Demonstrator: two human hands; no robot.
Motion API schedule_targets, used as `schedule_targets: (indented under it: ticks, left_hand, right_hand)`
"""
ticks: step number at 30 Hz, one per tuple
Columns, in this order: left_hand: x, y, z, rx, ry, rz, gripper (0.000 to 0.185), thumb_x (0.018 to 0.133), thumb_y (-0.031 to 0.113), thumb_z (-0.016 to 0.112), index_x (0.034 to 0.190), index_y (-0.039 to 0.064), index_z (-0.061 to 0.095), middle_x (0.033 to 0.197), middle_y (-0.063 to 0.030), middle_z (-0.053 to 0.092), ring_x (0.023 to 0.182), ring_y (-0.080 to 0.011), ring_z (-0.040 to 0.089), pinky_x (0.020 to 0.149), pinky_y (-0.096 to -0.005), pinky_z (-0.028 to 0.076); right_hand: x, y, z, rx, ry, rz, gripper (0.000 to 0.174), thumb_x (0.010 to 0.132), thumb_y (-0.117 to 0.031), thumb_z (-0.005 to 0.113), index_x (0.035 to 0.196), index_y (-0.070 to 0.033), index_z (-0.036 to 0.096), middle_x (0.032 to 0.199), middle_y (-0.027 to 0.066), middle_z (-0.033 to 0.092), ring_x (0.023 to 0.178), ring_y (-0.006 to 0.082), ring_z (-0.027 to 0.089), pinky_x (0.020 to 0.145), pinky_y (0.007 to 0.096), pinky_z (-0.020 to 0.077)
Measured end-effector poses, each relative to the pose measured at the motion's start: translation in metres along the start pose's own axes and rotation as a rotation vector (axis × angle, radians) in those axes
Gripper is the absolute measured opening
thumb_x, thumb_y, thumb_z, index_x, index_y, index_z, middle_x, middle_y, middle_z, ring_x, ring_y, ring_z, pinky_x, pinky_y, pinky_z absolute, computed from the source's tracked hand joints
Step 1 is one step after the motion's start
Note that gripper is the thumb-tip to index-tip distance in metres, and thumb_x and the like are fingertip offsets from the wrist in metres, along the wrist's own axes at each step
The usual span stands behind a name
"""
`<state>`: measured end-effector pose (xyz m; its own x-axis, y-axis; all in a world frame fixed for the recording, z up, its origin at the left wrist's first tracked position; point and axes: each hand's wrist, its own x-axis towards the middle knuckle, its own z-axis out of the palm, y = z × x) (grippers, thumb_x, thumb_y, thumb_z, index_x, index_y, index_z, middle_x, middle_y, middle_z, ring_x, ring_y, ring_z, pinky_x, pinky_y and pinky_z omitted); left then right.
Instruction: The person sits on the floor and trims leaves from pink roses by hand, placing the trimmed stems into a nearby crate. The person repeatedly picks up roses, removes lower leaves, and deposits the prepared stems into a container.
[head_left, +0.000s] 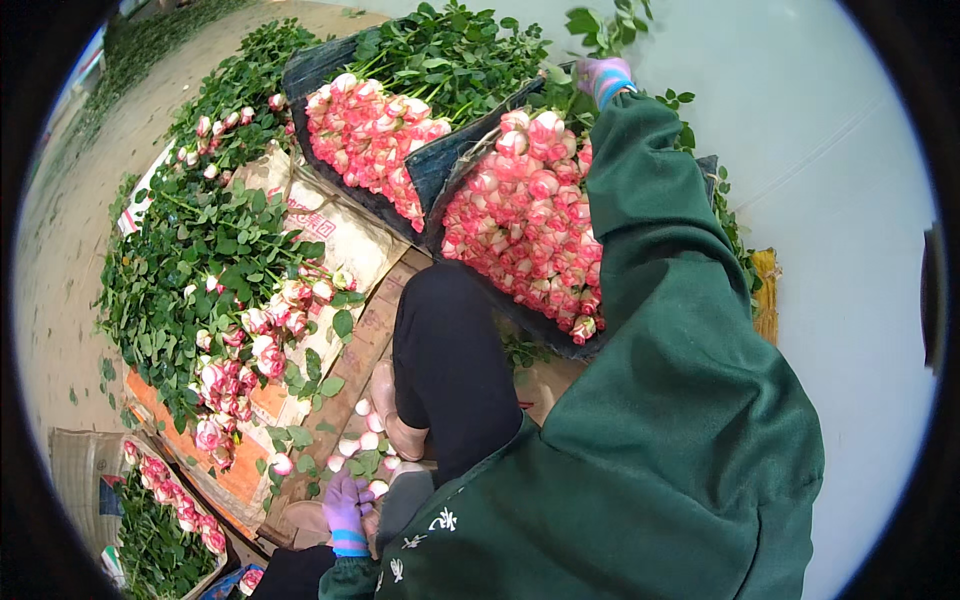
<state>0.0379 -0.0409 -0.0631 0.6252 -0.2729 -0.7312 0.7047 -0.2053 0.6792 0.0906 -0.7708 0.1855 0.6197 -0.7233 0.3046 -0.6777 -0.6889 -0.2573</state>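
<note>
My right hand, in a purple and blue glove, is stretched far forward above the right bundle of pink-and-white roses. Its fingers are closed on leafy rose stems, whose leaves are blurred; their flower ends are hidden. Dark wrapping sheet surrounds this bundle and the neighbouring rose bundle, with heads towards me and foliage away. Low by my shoes, my left hand wears a similar glove. Its fingers are apart and I see nothing in them. Loose petals lie just beyond it.
To the left, a heap of loose roses covers printed sacking and an orange sheet. Another wrapped rose bundle stands at lower left. A pale wall or sheet borders the right side. My bent knee is between the heaps.
</note>
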Motion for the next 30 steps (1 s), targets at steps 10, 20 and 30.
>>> schedule_targets:
  ticks: [10, 20, 30]
  left_hand:
    - [0.01, -0.001, -0.001, 0.036, 0.038, -0.095, 0.034, 0.092, 0.015, 0.044, 0.124, 0.004, 0.042, 0.075, -0.0047, 0.054, 0.049, -0.0086, 0.049, 0.038, -0.0188, 0.036]
    - [0.012, -0.001, 0.003, 0.015, 0.038, -0.091, 0.028, 0.091, 0.018, 0.046, 0.115, 0.005, 0.047, 0.075, -0.0042, 0.055, 0.048, -0.0095, 0.049, 0.038, -0.0201, 0.036]
    - [0.03, -0.016, -0.014, 0.035, -0.011, -0.077, 0.034, 0.091, 0.037, 0.05, 0.097, 0.003, 0.055, 0.069, -0.0046, 0.057, 0.049, -0.0091, 0.049, 0.039, -0.0224, 0.037]
  right_hand:
    - [-0.027, -0.011, 0.024, -0.141, 0.024, 0.352, 0.059, 0.072, -0.029, 0.066, 0.125, -0.011, 0.049, 0.118, 0.0151, 0.057, 0.11, 0.0291, 0.054, 0.092, 0.0368, 0.043]
    - [-0.03, -0.061, 0.045, -0.325, -0.568, -0.088, 0.067, 0.083, -0.065, 0.04, 0.108, -0.006, 0.062, 0.105, 0.0165, 0.062, 0.097, 0.0318, 0.058, 0.085, 0.04, 0.0438]
    - [-0.02, -0.057, 0.057, -0.479, -0.585, -0.209, 0.085, 0.081, -0.072, 0.029, 0.105, 0.003, 0.061, 0.104, 0.0249, 0.06, 0.102, 0.0396, 0.055, 0.09, 0.0416, 0.0405]
